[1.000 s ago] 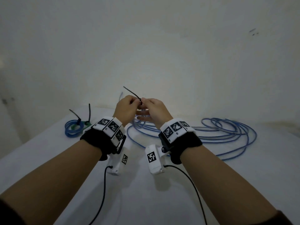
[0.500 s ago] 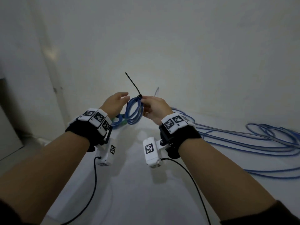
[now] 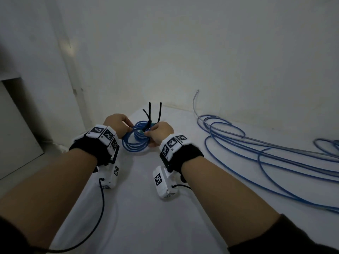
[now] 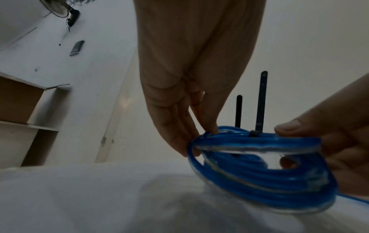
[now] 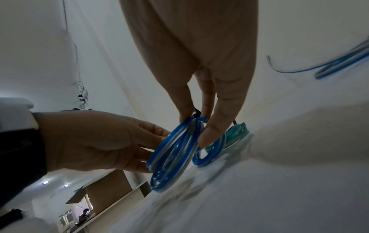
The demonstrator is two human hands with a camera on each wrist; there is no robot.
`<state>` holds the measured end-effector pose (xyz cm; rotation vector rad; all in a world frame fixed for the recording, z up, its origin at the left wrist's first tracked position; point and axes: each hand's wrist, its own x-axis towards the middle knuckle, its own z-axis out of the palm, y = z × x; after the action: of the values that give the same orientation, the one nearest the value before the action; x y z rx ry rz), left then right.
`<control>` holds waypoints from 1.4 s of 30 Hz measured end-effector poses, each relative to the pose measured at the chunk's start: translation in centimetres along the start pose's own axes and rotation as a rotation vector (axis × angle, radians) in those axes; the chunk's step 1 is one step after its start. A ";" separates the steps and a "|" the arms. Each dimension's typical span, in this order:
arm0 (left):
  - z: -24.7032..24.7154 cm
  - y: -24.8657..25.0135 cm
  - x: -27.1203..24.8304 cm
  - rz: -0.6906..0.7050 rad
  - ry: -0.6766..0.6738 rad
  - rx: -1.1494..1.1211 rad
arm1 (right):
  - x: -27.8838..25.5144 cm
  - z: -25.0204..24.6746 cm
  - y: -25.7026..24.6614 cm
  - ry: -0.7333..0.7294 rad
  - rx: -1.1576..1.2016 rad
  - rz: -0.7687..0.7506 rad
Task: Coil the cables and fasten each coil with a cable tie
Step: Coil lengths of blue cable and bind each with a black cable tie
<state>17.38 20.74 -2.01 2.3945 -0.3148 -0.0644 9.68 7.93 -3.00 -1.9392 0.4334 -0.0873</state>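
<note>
both hands hold the blue cable coil (image 3: pixel 135 139) just above the white table (image 3: pixel 139 208): the left hand (image 3: pixel 117 123) pinches its left side, the right hand (image 3: pixel 160 132) pinches it near the black cable tie (image 3: pixel 149 114). loose blue cable (image 3: pixel 256 153) lies at the right.

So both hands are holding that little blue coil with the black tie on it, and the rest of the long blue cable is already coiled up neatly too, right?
Not quite. Both hands, left hand and right hand, do hold the small blue coil with its black cable tie. But the head view shows the long blue cable lying in loose, sprawling loops on the table, not coiled.
</note>
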 end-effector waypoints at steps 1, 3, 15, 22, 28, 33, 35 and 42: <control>0.1 -0.2 0.2 -0.010 -0.009 0.015 | 0.3 0.2 0.1 0.010 -0.001 0.009; 0.3 -0.3 0.3 -0.016 -0.039 0.030 | 1.0 0.5 0.3 0.026 -0.007 0.020; -0.7 7.1 -2.2 0.309 0.343 -0.178 | -1.4 -6.8 0.6 0.010 -0.061 0.005; 4.3 16.3 -6.3 0.580 0.148 -0.173 | -6.6 -18.2 4.9 0.097 -0.479 0.032; 11.3 20.9 -10.0 0.723 -0.203 0.012 | -12.6 -26.0 10.5 -0.059 -0.775 0.189; 15.5 22.0 -12.2 0.743 -0.397 0.136 | -15.3 -27.2 13.0 -0.193 -0.897 0.196; 16.6 22.3 -12.8 0.751 -0.436 0.180 | -15.6 -27.4 13.7 -0.191 -0.939 0.140; 17.8 21.5 -12.9 0.687 -0.553 0.345 | -16.0 -29.7 14.4 0.044 -0.642 -0.066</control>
<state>-1.98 -3.18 -1.52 2.4203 -1.4862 -0.3796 -16.60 -17.61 -1.85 -2.5872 0.4617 -0.0341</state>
